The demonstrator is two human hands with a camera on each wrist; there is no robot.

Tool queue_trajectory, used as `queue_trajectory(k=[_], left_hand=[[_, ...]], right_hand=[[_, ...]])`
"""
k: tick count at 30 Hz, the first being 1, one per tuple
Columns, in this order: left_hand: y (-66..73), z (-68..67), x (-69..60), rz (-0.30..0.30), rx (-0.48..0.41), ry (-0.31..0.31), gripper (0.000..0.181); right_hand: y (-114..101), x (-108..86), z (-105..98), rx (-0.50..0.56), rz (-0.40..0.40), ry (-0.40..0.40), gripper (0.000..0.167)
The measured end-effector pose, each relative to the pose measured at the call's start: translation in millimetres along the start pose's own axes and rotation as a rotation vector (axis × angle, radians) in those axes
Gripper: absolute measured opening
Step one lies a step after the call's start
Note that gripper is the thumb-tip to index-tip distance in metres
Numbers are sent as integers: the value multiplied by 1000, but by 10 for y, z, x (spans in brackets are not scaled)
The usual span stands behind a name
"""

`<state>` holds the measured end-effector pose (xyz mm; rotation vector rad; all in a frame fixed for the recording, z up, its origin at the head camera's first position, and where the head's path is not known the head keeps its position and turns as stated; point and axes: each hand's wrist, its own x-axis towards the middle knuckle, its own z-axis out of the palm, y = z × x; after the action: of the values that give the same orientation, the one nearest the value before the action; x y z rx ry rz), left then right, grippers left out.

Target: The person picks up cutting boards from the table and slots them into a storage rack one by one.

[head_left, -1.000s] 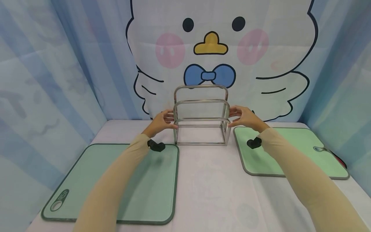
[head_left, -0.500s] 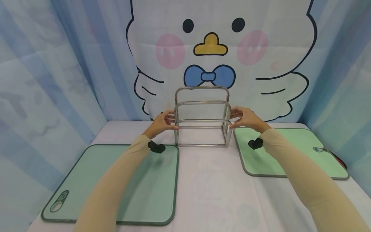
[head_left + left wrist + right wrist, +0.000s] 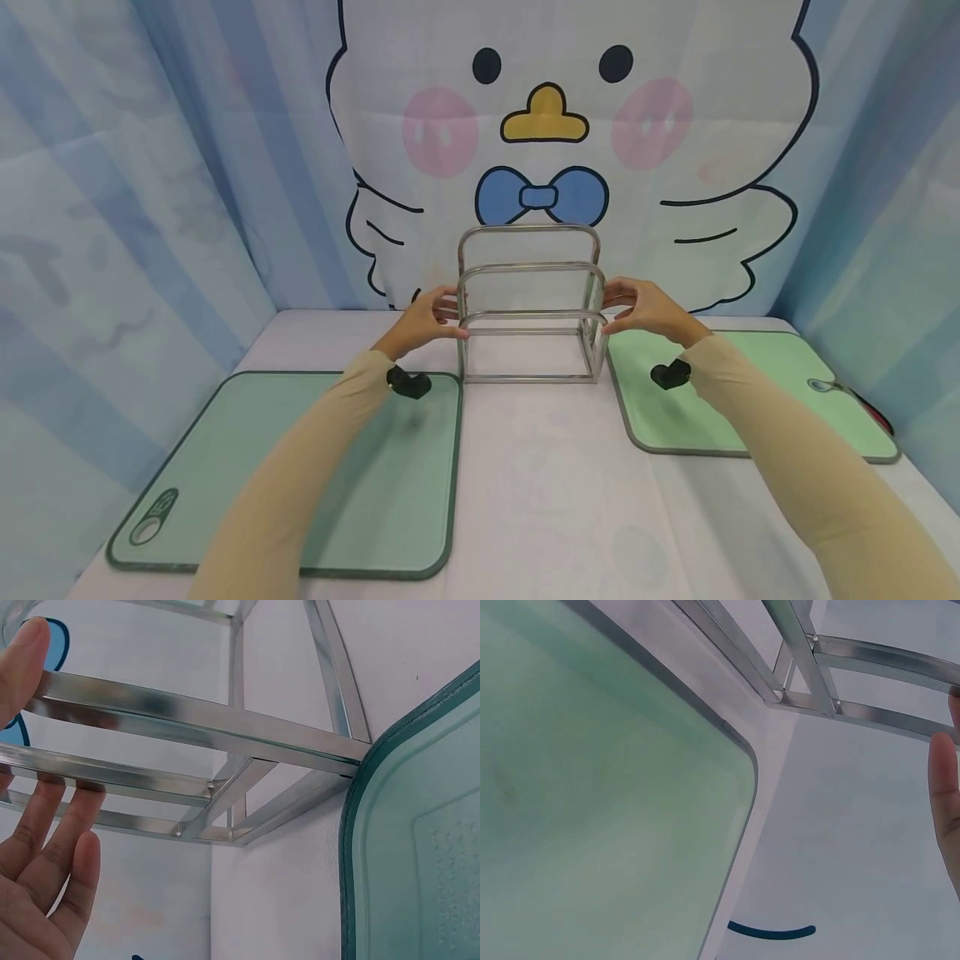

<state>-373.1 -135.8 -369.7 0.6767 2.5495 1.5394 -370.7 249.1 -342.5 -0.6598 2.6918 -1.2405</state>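
A silver metal rack with upright hoops stands at the middle of the table's back, between the two hands. At its left side, the left hand holds it with thumb in front and fingers farther back. The left wrist view has the fingertips of that hand against a middle bar of the rack. Opposite, the right hand holds the right side between thumb and fingers. Only part of the right hand shows in the right wrist view, by the rack's bars.
A blue-green board lies on the table at the left, its edge close to the rack's base. On the right lies a light green board. A patterned curtain hangs behind the rack.
Both hands and the rack have shifted a little to the right and slightly nearer the person. The hold on both sides looks the same.
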Motion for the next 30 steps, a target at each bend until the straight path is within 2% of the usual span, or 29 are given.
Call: queue_trajectory(k=[13, 30], left_hand=[[27, 36, -40, -23, -4, 12, 69], [34, 118, -63, 28, 31, 20, 72]], right_hand=[[7, -55, -5, -10, -37, -9, 69], [39, -163, -19, -28, -51, 2, 67]])
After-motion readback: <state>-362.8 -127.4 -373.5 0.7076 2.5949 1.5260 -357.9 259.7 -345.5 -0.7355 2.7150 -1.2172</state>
